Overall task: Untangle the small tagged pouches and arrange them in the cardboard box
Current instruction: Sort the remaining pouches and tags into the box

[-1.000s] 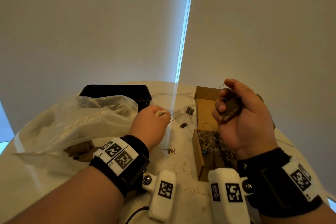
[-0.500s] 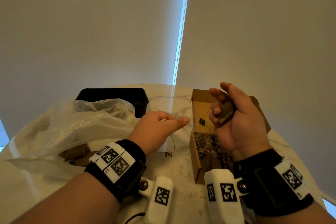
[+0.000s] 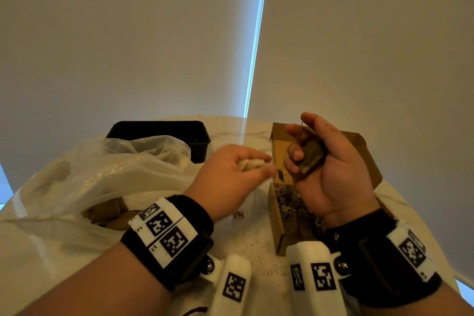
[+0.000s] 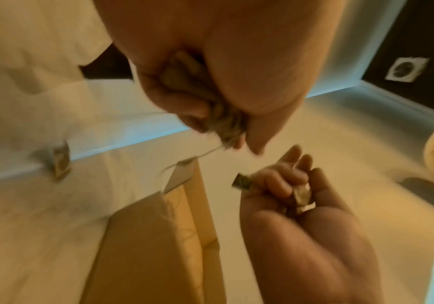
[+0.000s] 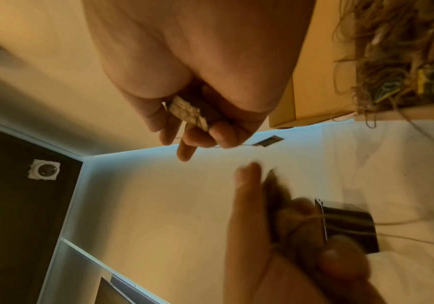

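My right hand (image 3: 315,154) is raised over the open cardboard box (image 3: 278,215) and curls round a small brown pouch (image 3: 310,158). That pouch (image 5: 187,113) has a thin string running to a dark tag (image 3: 280,175) that dangles beside the hand. My left hand (image 3: 246,167), blurred with motion, grips a pale crumpled pouch (image 3: 252,163) just left of the box. Its string hangs down to a small tag (image 3: 238,215) lying on the table. In the left wrist view the pouch (image 4: 226,129) pokes out between the curled fingers (image 4: 184,109). A tangle of pouches and strings (image 3: 289,202) fills the box's near end.
A crumpled clear plastic bag (image 3: 107,174) with brown pouches inside lies at the left on the round white table (image 3: 246,246). Behind the bag stands a black plastic tray (image 3: 159,131). Crumbs are scattered on the table near the box.
My left hand opened out half a second ago and now grips the pale pouch again, closer to the box. The right hand's tag swung from the table to hang over the box.
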Demonstrator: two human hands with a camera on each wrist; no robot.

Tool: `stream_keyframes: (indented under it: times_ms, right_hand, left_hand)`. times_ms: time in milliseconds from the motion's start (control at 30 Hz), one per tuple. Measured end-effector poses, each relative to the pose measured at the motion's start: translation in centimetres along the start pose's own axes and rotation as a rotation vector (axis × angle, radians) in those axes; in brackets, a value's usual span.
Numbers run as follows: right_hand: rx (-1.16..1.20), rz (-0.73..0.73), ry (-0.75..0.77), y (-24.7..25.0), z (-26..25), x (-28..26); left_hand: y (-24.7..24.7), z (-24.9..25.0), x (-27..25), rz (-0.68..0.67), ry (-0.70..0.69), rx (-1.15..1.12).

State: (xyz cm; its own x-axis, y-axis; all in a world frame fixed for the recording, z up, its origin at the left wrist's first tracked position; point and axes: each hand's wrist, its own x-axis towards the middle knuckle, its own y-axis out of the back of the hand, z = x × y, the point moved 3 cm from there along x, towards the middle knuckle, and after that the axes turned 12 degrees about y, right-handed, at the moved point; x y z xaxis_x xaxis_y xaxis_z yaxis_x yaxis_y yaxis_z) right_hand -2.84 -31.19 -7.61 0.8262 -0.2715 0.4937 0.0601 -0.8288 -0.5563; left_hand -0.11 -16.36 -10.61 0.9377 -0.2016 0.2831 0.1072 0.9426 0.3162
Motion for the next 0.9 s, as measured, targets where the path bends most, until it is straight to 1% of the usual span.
stream_keyframes:
  times_ms: [33, 133, 167, 233, 333, 400, 500, 567, 700, 733, 833, 900]
  right_hand:
    - [0.005, 0.015, 0.007, 0.1, -0.1, 0.1]
    - [0.0, 0.074, 0.023, 0.8, -0.3, 0.5]
    - [-0.001, 0.085, 0.022, 0.9, -0.3, 0.6]
    - [-0.001, 0.092, 0.016, 1.0, -0.2, 0.7]
    - [-0.017, 0.084, 0.009, 0.9, 0.0, 0.6]
    - [-0.023, 0.072, 0.011, 0.8, 0.2, 0.5]
    - [-0.036, 0.06, 0.008, 0.8, 0.3, 0.4]
    - [-0.044, 0.05, -0.003, 0.7, 0.4, 0.3]
    - [-0.075, 0.017, -0.026, 0.3, 0.6, 0.1]
    - [-0.077, 0.007, -0.029, 0.2, 0.7, 0.0]
    - [-0.082, -0.018, -0.034, 0.0, 0.8, -0.2]
    - [-0.083, -0.034, -0.033, 0.0, 0.9, -0.3]
  left_hand:
    - [0.7, 0.2, 0.1, 0.071, 0.004, -0.092]
    - [3.6, 0.7, 0.4, 0.362, 0.014, -0.37]
    - [4.5, 0.6, 0.5, 0.435, 0.025, -0.473]
    - [5.8, 0.4, 0.8, 0.509, 0.059, -0.617]
    - [6.3, -0.1, 1.2, 0.527, 0.087, -0.654]
    - [6.1, -0.2, 1.3, 0.499, 0.088, -0.649]
    - [5.3, -0.2, 1.2, 0.419, 0.113, -0.62]
    - [4.5, -0.4, 1.2, 0.325, 0.132, -0.554]
    - [2.6, -0.7, 1.0, 0.107, 0.113, -0.152]
    - [2.0, -0.8, 1.0, 0.051, 0.114, -0.083]
    - [0.5, -0.8, 0.6, -0.087, 0.109, 0.067]
    - [0.1, -0.8, 0.4, -0.146, 0.089, 0.106]
